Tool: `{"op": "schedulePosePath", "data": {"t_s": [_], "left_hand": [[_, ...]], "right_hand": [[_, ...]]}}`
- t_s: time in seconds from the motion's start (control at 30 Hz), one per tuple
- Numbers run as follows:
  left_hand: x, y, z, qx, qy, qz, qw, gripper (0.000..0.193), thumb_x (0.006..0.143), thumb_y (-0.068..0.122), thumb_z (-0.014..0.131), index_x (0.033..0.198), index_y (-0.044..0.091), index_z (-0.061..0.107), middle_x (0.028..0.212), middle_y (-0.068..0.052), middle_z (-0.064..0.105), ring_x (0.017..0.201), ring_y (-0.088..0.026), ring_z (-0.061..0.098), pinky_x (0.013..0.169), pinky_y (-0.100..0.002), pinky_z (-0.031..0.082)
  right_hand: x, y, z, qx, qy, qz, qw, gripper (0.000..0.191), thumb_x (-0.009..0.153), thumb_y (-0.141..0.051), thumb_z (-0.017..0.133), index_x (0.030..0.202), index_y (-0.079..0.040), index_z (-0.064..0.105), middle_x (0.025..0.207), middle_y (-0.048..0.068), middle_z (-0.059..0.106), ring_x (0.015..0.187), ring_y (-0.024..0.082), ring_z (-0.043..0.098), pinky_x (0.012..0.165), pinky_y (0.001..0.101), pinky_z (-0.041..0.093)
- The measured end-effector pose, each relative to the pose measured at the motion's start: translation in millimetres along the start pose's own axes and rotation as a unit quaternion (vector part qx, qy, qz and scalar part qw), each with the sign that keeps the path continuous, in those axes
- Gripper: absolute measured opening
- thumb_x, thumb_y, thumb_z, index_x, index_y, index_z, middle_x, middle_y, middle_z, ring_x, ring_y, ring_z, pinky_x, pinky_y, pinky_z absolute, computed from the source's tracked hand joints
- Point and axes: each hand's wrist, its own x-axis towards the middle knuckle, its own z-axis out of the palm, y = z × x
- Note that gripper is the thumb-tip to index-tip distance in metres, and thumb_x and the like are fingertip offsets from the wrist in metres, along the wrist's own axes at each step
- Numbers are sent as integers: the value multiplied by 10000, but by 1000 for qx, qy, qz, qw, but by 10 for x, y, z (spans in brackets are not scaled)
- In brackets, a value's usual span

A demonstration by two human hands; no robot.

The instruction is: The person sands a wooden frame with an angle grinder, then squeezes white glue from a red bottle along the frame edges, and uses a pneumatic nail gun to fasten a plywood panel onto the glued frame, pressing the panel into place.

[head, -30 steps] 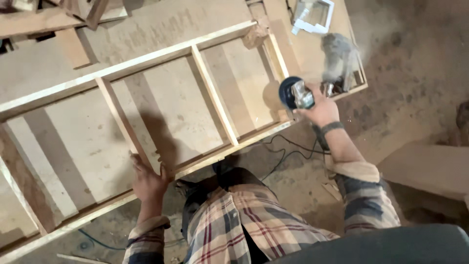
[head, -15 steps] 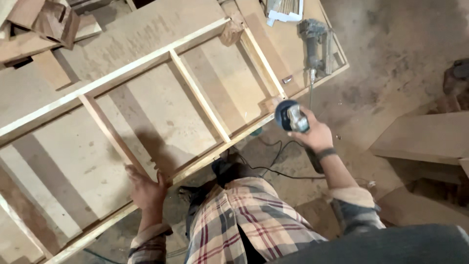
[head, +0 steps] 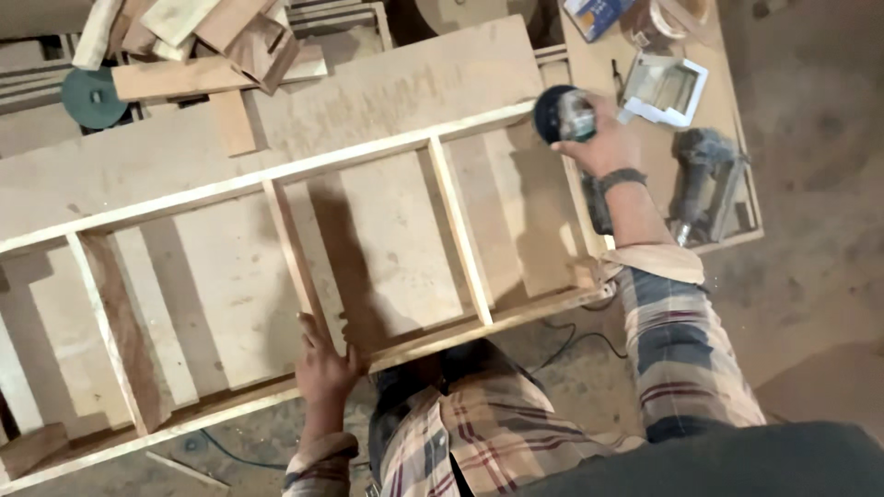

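My left hand (head: 324, 368) lies spread flat on the near rail of the wooden frame (head: 368, 267), at a crosspiece's foot. Farther off, my right hand (head: 603, 138) is wrapped around a blue power sander (head: 562, 115), held over the frame's far right corner.

I see the wooden frame (head: 368, 248) lying on the workbench (head: 387, 92). Behind it, at left, lie wood offcuts (head: 193, 41); at its right lies a nail gun (head: 704, 184).
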Motion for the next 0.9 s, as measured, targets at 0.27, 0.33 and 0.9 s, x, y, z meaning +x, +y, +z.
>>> {"op": "schedulePosePath", "data": {"t_s": [0.27,0.33,0.9], "left_hand": [[60,-11,75,-17,46,26,998,1090,751,394,678,1606,-30,152,1253,-302,611,898,-481,669,708,-548,554],[75,-27,97,-18,36,12,999,1084,762,397,668,1614,-22,144,1252,-283,618,901,-475,670,715,-548,553],[73,-54,134,-13,93,58,994,1038,797,423,666,1588,-73,213,1348,-289,597,939,-442,688,703,-504,569]], "right_hand": [[248,-241,75,-55,-97,-29,993,1037,673,-460,929,1561,-266,429,1185,184,713,1058,433,676,900,508,532],[259,-106,-150,-81,-100,-4,992,1029,682,-466,925,1564,-274,432,1148,190,721,1045,429,684,898,508,538],[218,125,-355,-46,-5,30,998,985,679,-456,948,1513,-243,469,1187,187,718,1051,420,688,916,489,544]]}}
